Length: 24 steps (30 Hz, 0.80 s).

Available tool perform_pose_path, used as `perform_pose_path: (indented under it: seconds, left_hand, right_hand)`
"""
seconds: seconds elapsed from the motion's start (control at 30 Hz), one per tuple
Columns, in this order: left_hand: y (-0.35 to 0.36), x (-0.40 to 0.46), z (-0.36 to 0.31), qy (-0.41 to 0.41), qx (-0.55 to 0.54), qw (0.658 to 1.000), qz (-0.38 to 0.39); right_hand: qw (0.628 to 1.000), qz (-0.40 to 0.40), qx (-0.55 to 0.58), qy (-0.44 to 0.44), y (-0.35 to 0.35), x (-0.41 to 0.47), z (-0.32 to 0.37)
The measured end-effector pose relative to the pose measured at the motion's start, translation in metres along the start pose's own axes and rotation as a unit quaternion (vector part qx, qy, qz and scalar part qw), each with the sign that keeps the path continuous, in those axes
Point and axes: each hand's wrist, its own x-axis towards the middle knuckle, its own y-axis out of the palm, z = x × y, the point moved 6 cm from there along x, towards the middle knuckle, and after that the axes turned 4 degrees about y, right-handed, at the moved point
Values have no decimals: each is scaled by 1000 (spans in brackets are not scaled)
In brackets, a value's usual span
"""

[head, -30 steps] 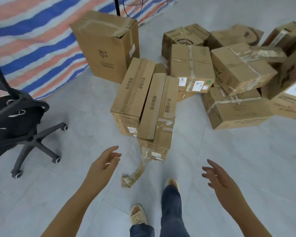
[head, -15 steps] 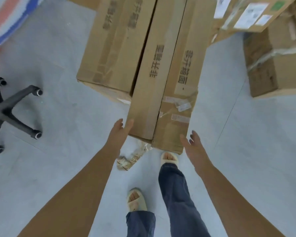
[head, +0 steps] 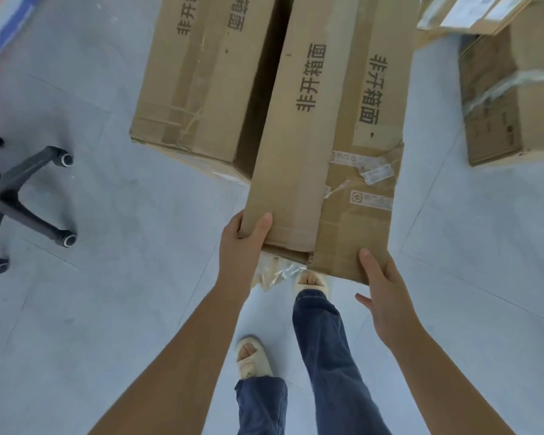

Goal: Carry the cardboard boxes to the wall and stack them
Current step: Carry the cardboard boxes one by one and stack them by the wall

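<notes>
Below, left hand (head: 244,243) grasping long box (head: 324,146) corner, right hand (head: 382,293) flat, fingers released.

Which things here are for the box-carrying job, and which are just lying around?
For the job:
- long box, gripped at its near end by the left hand
- right hand, touching that box's other near corner
- wide box beside it
- taped box at right

Just lying about:
- office chair base
- crumpled plastic wrap

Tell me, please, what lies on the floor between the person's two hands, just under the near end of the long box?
In the head view, crumpled clear tape and a sandalled foot lie between the left hand and right hand, beneath the long box.
</notes>
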Motion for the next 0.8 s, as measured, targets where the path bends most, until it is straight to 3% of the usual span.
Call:
perform_pose_path:
  seconds: [0.23, 0.53, 0.73, 0.8]
  left_hand:
    - [-29, -68, -46, 2, 57, 998, -17]
    - [-69, -141, -32, -50, 73, 996, 28]
    - [-61, -167, -36, -170, -41, 976, 132]
    - [-57, -164, -44, -183, -76, 971, 131]
  right_hand:
    - [993, -47, 84, -72, -20, -106, 39]
    - [994, -53, 76, -49, -26, -180, 27]
    - [996, -41, 69, 32, -28, -185, 5]
    - [997, -30, 64, 33, -25, -184, 4]
